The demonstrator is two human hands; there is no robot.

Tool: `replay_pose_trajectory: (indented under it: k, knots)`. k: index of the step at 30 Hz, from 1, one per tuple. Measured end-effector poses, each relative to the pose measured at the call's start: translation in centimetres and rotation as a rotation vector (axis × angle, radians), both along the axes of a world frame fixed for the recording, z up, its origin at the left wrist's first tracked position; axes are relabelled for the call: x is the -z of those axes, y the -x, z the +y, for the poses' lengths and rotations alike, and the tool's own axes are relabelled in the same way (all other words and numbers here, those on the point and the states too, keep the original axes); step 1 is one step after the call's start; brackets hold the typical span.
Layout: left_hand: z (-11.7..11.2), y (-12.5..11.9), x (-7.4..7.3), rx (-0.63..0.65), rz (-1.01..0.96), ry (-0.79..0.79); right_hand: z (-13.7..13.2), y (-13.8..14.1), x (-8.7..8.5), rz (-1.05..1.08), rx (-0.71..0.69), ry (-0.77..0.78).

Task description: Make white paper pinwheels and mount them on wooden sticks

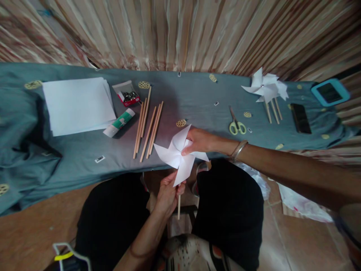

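A white paper pinwheel (175, 157) on a wooden stick (179, 207) is held over my lap, just off the table's front edge. My left hand (168, 191) is wrapped round the stick below the blades, partly hidden by the lowest blade. My right hand (199, 141) grips the pinwheel's upper right side, its thumb pressed near the centre and its other fingers behind the paper. Left of the pinwheel, several loose wooden sticks (152, 130) lie on the table in two groups.
The cloth-covered table (194, 101) carries a stack of white paper (79, 105), a glue stick (120, 122), an open box of metal pins (126, 93) and scissors (237, 124). Finished pinwheels (265, 88), a black phone (301, 118) and a blue-framed device (329, 93) lie right. A curtain (169, 34) hangs behind.
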State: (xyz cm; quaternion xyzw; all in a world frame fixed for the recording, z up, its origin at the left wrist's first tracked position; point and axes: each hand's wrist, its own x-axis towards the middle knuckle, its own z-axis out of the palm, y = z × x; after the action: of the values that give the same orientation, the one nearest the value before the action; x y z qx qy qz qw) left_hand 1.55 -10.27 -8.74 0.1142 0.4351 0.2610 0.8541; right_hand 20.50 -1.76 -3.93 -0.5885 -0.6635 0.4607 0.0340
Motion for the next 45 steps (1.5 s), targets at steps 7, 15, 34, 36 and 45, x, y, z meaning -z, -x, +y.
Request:
replay_pose_trajectory:
  k: [7,15,34,36,45]
  knots:
    - [0.2,0.1,0.2,0.046,0.028,-0.052,0.3,-0.3,0.2,0.0,0.003,0.024]
    - [0.2,0.2,0.7,0.076,0.033,-0.097,0.5,-0.6,0.5,0.062,0.018,0.052]
    - [0.3,0.1,0.6,0.094,0.036,-0.092,0.8,-0.5,0.5,0.007,-0.008,0.048]
    - [0.2,0.0,0.6,0.085,0.039,-0.11,0.7,-0.6,0.6,0.025,-0.009,0.042]
    - [1.0,0.2,-1.4,0.067,0.074,-0.212,-0.5,-0.9,-1.0,0.396,0.205,0.092]
